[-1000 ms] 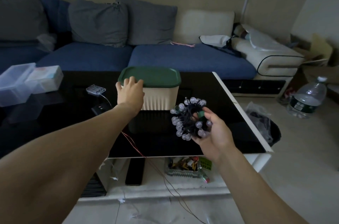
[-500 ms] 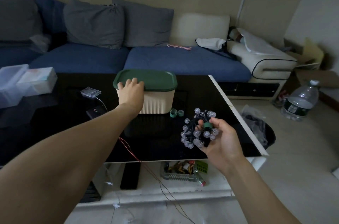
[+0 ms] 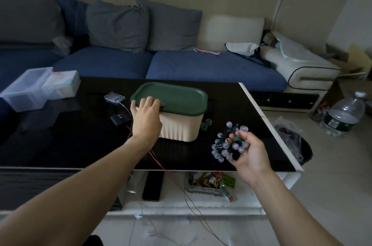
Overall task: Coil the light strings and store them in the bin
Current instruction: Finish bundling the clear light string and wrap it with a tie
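A cream ribbed bin [image 3: 181, 128] with a dark green lid [image 3: 177, 97] stands on the black glass table [image 3: 60, 145]. My left hand [image 3: 146, 116] grips the lid's near-left corner, fingers curled over its edge. My right hand [image 3: 248, 153] holds a coiled string of clear round bulbs [image 3: 227, 145] over the table, right of the bin and near the front edge. A thin red and black wire [image 3: 161, 163] runs from a clear battery box [image 3: 114, 97] and a small black box [image 3: 120, 119] over the table's front edge to the floor.
Two small green rings [image 3: 206, 124] lie by the bin's right side. Clear plastic boxes [image 3: 38, 89] sit at the table's left. A blue sofa with grey cushions [image 3: 161, 66] is behind. A water bottle [image 3: 344, 114] and a black bag [image 3: 291, 141] are on the floor at right.
My right hand has carried the bulb coil lower and to the right, away from the bin. My left hand has closed its fingers over the lid's corner.
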`<state>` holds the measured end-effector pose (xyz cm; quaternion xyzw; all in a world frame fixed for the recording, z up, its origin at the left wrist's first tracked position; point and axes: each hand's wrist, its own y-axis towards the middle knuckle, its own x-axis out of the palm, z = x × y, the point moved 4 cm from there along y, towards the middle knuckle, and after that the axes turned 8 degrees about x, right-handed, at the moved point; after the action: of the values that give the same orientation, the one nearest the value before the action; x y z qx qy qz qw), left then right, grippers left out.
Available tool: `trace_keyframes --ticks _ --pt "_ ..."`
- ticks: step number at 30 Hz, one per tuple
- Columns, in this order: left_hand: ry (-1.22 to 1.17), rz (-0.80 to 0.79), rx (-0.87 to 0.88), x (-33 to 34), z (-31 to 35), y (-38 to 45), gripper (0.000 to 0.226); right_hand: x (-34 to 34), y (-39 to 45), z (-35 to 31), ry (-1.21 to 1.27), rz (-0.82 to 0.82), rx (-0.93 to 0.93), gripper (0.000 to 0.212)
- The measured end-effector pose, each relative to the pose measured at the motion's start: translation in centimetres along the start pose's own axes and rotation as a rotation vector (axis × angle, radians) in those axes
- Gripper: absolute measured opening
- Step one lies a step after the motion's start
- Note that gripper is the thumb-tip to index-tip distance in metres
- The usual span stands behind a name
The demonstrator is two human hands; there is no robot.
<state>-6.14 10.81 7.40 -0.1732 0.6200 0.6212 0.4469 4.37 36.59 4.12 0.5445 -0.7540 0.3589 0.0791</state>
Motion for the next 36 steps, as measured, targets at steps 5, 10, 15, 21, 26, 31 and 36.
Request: trace_keyframes --ticks 5,10,15,21,26,31,36 --pt "-0.190 0.076 0.088 -1.3 0.3 -2.5 0.033 0.6 0.2 0.3 -0.288 0.048 -0.120 0.028" --pt "-0.274 -0.015 0.148 -2.8 1.9 -3.2 0.025 1.9 -0.1 0.7 -0.519 -0.016 -0.292 0.054" --pt "-0.393 -0.118 0.097 -3.9 2.6 -2.2 0.023 2.9 -0.2 1.0 -0.518 -0.039 -0.394 0.049" --pt "-0.764 -0.090 0.012 -4.1 3.5 -1.1 0.020 2.3 0.6 1.3 -0.551 0.075 -0.493 0.039" --pt "-0.748 0.210 -0.177 -5.8 4.0 -0.4 0.008 1.9 1.2 1.7 -0.552 0.110 -0.461 0.049" --pt "-0.736 0.387 -0.386 -6.8 2.3 -0.4 0.008 2.2 1.0 0.6 -0.553 0.141 -0.510 0.044" --pt "-0.828 0.428 -0.652 -7.6 0.1 -0.5 0.023 2.6 -0.3 -1.4 -0.589 0.172 -0.647 0.022"
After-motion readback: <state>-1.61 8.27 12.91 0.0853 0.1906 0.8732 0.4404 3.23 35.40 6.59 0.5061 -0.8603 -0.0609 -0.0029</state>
